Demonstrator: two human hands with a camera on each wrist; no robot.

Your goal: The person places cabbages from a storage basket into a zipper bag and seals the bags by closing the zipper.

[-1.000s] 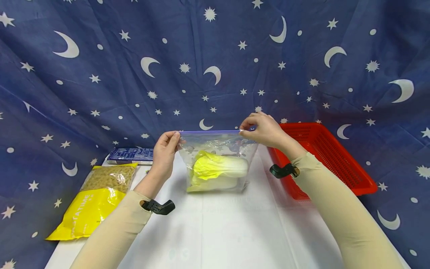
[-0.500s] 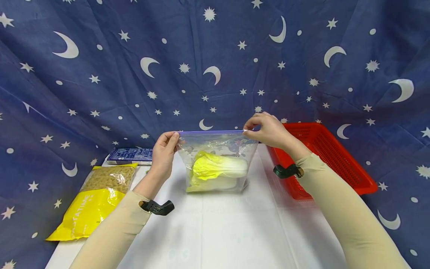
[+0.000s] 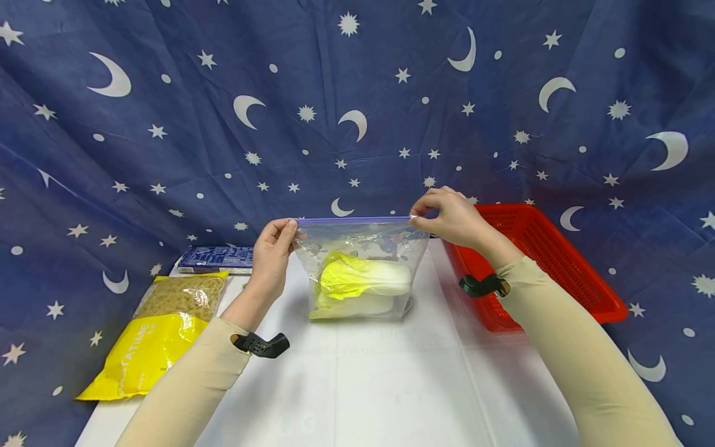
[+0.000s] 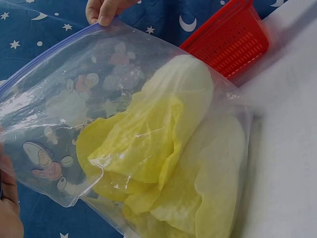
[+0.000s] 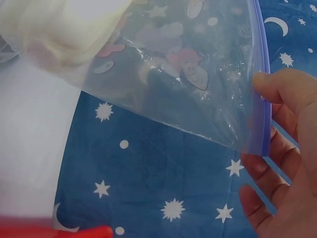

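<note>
Upright on the white table stands a clear zip bag [image 3: 352, 220] with a purple zip strip and printed cartoon figures. Pale yellow and white napa cabbage [image 3: 365, 277] lies inside it, seen larger in the left wrist view. My left hand [image 3: 270, 257] pinches the bag's upper left corner between thumb and fingers. Near the strip's right end, my right hand [image 3: 449, 216] pinches the zip, with a small white bit showing at the fingertips. In the right wrist view, the thumb of the right hand [image 5: 292, 144] presses the purple strip while the other fingers lie behind it.
A red plastic basket [image 3: 558, 261] stands at the right, partly behind the right forearm. On the left lie a yellow pasta bag [image 3: 159, 347] and a flat blue box [image 3: 218, 257]. A blue curtain [image 3: 357, 93] with moons and stars hangs behind the table.
My right hand has slid a little to the right along the zip strip, toward the bag's right corner. The left hand and the cabbage have stayed nearly still.
</note>
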